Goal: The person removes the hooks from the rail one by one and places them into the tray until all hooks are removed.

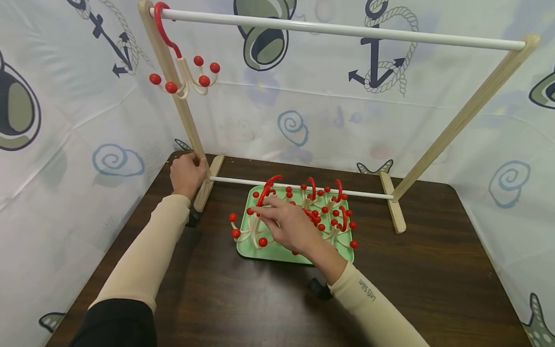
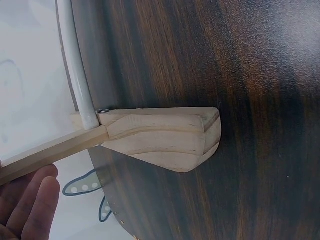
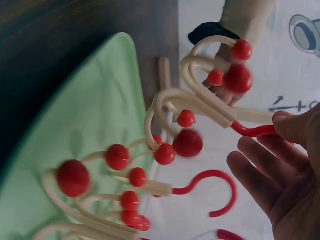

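Note:
My right hand (image 1: 288,224) pinches the red hook of a hanger (image 3: 200,100) between thumb and fingers. This hanger has curved cream arms tipped with red balls, and it is tilted over the left side of a green tray (image 1: 256,251). Several like hangers (image 3: 202,177) lie crowded on the tray, partly hidden behind the hand. My left hand (image 1: 187,174) grips the left wooden post (image 1: 188,118) of a rack low down, its fingers behind the wood in the left wrist view. Another hanger (image 1: 163,33) hangs by its hook at the left end of the rack's white top bar (image 1: 329,29).
The rack's right post (image 1: 464,118) leans over the table's right side, its wooden foot (image 1: 394,212) on the dark table (image 1: 208,294). A white lower bar (image 1: 368,193) runs behind the tray. Patterned cloth (image 1: 243,115) hangs behind and at the sides.

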### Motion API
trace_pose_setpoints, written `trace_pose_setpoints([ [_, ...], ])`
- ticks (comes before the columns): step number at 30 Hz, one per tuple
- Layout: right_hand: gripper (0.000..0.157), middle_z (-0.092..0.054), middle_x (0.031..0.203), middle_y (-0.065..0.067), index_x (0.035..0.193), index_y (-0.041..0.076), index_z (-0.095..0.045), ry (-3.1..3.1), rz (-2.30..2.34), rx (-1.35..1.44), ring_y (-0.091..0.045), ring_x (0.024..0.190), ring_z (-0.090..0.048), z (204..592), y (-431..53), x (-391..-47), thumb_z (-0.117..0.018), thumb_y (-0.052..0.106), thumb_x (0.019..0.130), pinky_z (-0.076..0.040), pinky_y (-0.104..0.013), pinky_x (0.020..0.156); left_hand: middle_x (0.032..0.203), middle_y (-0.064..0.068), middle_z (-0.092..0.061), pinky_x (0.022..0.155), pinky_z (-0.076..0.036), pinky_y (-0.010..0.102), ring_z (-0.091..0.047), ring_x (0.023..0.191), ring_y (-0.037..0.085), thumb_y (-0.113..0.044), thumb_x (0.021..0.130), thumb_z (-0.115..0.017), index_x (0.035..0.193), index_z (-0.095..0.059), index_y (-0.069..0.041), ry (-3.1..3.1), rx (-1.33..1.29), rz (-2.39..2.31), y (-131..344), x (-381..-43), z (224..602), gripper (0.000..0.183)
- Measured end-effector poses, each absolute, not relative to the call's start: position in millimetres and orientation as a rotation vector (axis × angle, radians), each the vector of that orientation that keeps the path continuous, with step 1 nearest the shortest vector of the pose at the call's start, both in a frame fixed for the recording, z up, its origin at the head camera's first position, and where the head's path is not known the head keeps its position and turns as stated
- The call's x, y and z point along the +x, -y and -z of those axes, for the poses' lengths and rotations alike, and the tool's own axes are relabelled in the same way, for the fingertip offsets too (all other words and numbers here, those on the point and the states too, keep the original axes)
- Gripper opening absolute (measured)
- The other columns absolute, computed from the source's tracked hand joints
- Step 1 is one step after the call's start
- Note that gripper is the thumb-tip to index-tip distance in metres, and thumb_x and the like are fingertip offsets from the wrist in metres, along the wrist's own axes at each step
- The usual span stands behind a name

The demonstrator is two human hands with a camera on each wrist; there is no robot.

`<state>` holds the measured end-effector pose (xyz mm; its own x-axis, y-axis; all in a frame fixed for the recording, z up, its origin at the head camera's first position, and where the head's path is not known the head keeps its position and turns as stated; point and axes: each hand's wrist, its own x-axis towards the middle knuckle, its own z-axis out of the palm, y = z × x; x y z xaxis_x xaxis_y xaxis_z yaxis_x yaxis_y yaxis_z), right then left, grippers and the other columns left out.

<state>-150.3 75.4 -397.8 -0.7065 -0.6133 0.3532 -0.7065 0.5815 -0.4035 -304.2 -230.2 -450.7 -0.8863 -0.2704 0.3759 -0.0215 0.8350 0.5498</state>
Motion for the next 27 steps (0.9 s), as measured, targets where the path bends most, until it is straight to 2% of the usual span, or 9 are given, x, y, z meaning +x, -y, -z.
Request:
trace_pose_setpoints([
  [2, 0.034, -0.061, 0.117, 0.000, 0.129, 0.018, -0.066, 2.672, -0.775, 1.081, -0.017, 0.108, -0.063, 406.0, -75.3, -149.4, -0.063, 0.014, 0.095, -0.047, -0.021, 0.063, 0.082, 0.019, -0.070, 0.067, -0.048, 0.054, -0.065, 0.077, 0.041, -0.024, 0.094, -0.055, 0.087, -0.069, 0.000, 2.571, 0.214, 0.764, 229.7, -304.2, 450.3, 0.029],
  [5, 0.038, -0.060, 0.126, -0.002, 0.132, 0.016, -0.064, 2.704, -0.764, 1.043, -0.022, 0.123, -0.056, 418.6, -75.2, -147.5, -0.061, 0.009, 0.095, -0.046, -0.021, 0.060, 0.082, 0.020, -0.070, 0.067, -0.048, 0.054, -0.065, 0.077, 0.041, -0.024, 0.094, -0.055, 0.088, -0.069, 0.000, 2.575, 0.221, 0.768, 229.1, -304.1, 450.1, 0.029],
  [8, 0.045, -0.058, 0.131, -0.003, 0.135, 0.015, -0.061, 2.701, -0.763, 1.024, -0.016, 0.095, -0.065, 429.9, -74.2, -145.4, -0.059, 0.003, 0.092, -0.041, -0.020, 0.055, 0.082, 0.020, -0.070, 0.067, -0.048, 0.054, -0.065, 0.078, 0.041, -0.024, 0.094, -0.055, 0.088, -0.069, 0.001, 2.581, 0.222, 0.768, 228.7, -304.3, 450.4, 0.029],
  [12, 0.048, -0.055, 0.133, -0.002, 0.137, 0.014, -0.059, 2.677, -0.770, 1.004, -0.010, 0.063, -0.054, 442.2, -70.6, -141.8, -0.059, 0.001, 0.091, -0.039, -0.019, 0.054, 0.084, 0.020, -0.070, 0.068, -0.048, 0.055, -0.065, 0.078, 0.042, -0.024, 0.095, -0.054, 0.090, -0.070, 0.001, 2.583, 0.219, 0.771, 228.6, -304.3, 450.1, 0.030],
  [14, 0.047, -0.054, 0.135, -0.003, 0.138, 0.014, -0.058, 2.667, -0.789, 0.991, -0.010, 0.064, -0.055, 447.6, -68.0, -139.5, -0.061, 0.003, 0.092, -0.041, -0.019, 0.055, 0.084, 0.020, -0.070, 0.068, -0.048, 0.055, -0.065, 0.078, 0.042, -0.024, 0.095, -0.055, 0.091, -0.070, 0.001, 2.580, 0.224, 0.772, 228.4, -304.5, 450.3, 0.030],
  [17, 0.045, -0.053, 0.138, -0.004, 0.138, 0.014, -0.058, 2.652, -0.805, 0.976, -0.013, 0.080, -0.063, 453.9, -64.3, -133.9, -0.061, 0.007, 0.094, -0.045, -0.022, 0.059, 0.084, 0.020, -0.070, 0.068, -0.048, 0.055, -0.065, 0.078, 0.042, -0.024, 0.095, -0.055, 0.091, -0.070, 0.001, 2.577, 0.223, 0.775, 228.1, -305.5, 451.0, 0.030],
  [19, 0.043, -0.053, 0.138, -0.004, 0.137, 0.014, -0.059, 2.639, -0.810, 0.974, -0.014, 0.093, -0.065, 457.8, -62.5, -129.9, -0.061, 0.009, 0.094, -0.048, -0.024, 0.063, 0.083, 0.019, -0.070, 0.067, -0.048, 0.054, -0.065, 0.078, 0.041, -0.025, 0.094, -0.055, 0.090, -0.070, 0.000, 2.576, 0.223, 0.774, 228.1, -306.7, 452.3, 0.030],
  [21, 0.041, -0.054, 0.137, -0.003, 0.136, 0.015, -0.060, 2.623, -0.828, 0.958, -0.014, 0.099, -0.064, 461.5, -61.0, -125.4, -0.060, 0.011, 0.095, -0.050, -0.025, 0.067, 0.082, 0.019, -0.070, 0.068, -0.048, 0.054, -0.065, 0.078, 0.042, -0.025, 0.094, -0.055, 0.088, -0.070, 0.000, 2.575, 0.218, 0.774, 228.2, -307.6, 453.6, 0.030],
  [27, 0.041, -0.055, 0.134, -0.004, 0.134, 0.014, -0.061, 2.555, -0.884, 0.945, -0.011, 0.082, -0.062, 472.3, -58.0, -116.1, -0.059, 0.007, 0.093, -0.044, -0.020, 0.058, 0.082, 0.020, -0.070, 0.068, -0.048, 0.055, -0.065, 0.078, 0.042, -0.024, 0.094, -0.056, 0.089, -0.070, 0.001, 2.555, 0.222, 0.774, 227.2, -308.4, 453.5, 0.029],
])
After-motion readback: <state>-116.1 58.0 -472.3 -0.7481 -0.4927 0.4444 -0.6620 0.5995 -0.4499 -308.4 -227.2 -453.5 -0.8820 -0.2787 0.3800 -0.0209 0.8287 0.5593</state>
